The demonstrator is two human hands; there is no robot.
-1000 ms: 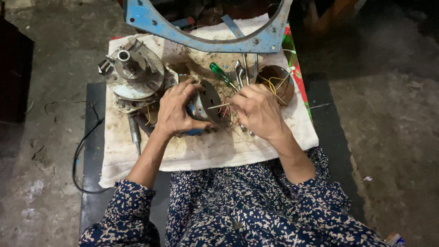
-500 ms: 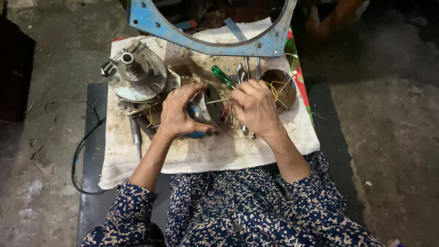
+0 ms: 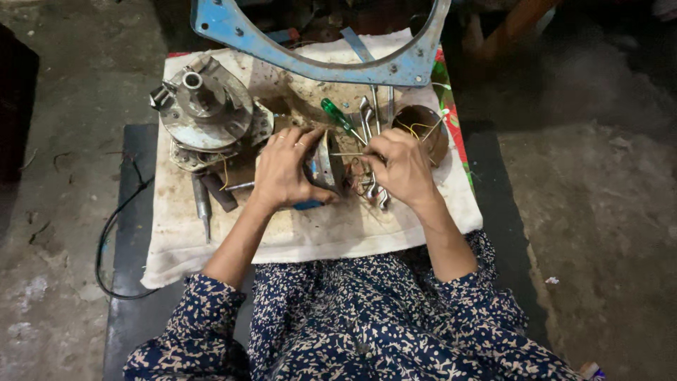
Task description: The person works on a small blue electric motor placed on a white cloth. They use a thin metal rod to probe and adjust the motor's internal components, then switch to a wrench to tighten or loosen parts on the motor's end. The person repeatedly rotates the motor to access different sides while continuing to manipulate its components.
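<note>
While bent over stained cloth (image 3: 310, 236): left hand (image 3: 285, 169) clamped round metal motor part (image 3: 330, 166); right hand (image 3: 402, 166) pinched thin wire (image 3: 347, 154).

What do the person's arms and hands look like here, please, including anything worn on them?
Both hands, left hand and right hand, are bare, without gloves. The sleeves are dark navy with a small pale floral print, pushed up to the elbows. A thin ring seems to sit on a left finger.
</note>
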